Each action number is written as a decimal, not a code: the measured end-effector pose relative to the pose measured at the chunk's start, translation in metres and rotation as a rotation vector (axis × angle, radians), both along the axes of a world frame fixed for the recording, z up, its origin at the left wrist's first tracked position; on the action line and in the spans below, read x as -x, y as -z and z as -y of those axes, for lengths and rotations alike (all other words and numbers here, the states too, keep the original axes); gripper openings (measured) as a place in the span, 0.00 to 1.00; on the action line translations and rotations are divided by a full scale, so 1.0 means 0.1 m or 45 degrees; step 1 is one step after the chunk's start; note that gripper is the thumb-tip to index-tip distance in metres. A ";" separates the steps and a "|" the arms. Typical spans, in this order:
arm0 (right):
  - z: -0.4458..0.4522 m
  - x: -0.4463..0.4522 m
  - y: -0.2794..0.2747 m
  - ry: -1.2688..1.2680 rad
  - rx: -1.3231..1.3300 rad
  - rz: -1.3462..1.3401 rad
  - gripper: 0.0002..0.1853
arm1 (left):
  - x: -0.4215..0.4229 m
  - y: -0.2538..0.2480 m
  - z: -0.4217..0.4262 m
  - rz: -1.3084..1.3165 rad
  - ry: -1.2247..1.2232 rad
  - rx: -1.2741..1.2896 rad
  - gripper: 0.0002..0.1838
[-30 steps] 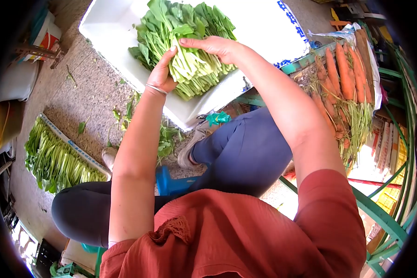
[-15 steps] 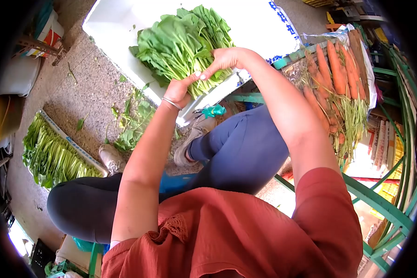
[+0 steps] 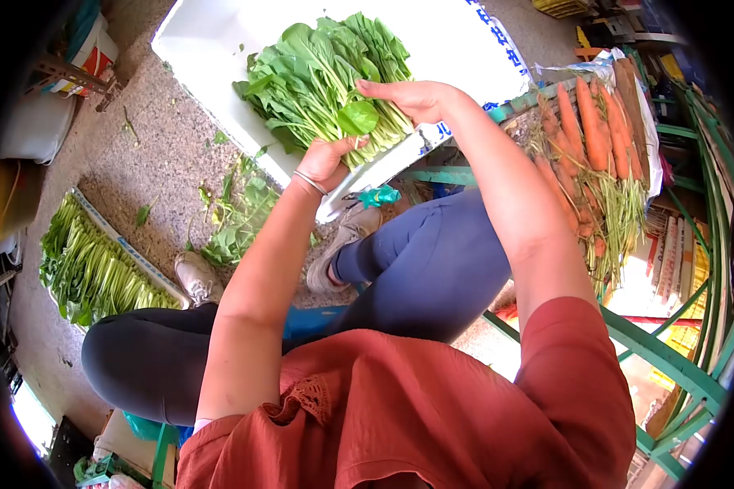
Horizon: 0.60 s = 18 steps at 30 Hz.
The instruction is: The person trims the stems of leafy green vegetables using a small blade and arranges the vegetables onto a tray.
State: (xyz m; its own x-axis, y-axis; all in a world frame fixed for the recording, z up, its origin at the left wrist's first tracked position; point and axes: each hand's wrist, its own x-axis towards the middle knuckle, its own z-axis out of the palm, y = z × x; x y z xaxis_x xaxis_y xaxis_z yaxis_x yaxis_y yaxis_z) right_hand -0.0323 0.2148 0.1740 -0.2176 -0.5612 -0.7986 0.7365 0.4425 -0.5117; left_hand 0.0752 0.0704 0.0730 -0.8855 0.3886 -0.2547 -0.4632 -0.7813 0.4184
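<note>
A thick bunch of leafy greens (image 3: 318,77) lies in a white foam box (image 3: 448,49), stems toward me. At the near left side of the stems, my left hand (image 3: 324,163) is closed, with thumb and fingers pinched on greens at the stem ends. One round leaf (image 3: 357,118) stands out on top of the bunch, just above those fingertips. My right hand (image 3: 416,99) rests against the right side of the bunch, its fingers stretched out across the stems and leaves. The undersides of both hands are hidden.
Another box of greens (image 3: 106,269) stands on the floor at left. Loose leaves (image 3: 240,216) lie on the ground by my shoes. Carrots with tops (image 3: 595,134) are piled at right, beside a green metal frame (image 3: 669,354).
My hands have moved apart; their thumbs met over the stems before. The right fingers have straightened, and a round leaf now shows on top. The box appears shifted slightly.
</note>
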 end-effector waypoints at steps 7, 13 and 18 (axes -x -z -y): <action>-0.04 0.07 0.18 -0.168 -0.143 -0.519 0.35 | 0.06 0.03 0.09 0.067 -0.011 -0.096 0.19; 0.09 0.11 0.42 0.058 -0.350 -0.570 0.36 | 0.05 0.04 0.17 0.008 -0.092 -0.022 0.26; 0.11 0.11 0.44 0.197 -0.312 -0.566 0.31 | 0.10 0.02 0.19 -0.040 -0.148 0.085 0.26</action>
State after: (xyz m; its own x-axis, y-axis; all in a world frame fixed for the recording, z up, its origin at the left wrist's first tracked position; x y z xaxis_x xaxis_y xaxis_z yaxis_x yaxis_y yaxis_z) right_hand -0.0429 0.2033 0.1304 -0.6305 -0.3043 -0.7140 0.5381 0.4915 -0.6847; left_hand 0.0651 0.0518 0.0713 -0.9315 0.2659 -0.2483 -0.3571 -0.7988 0.4842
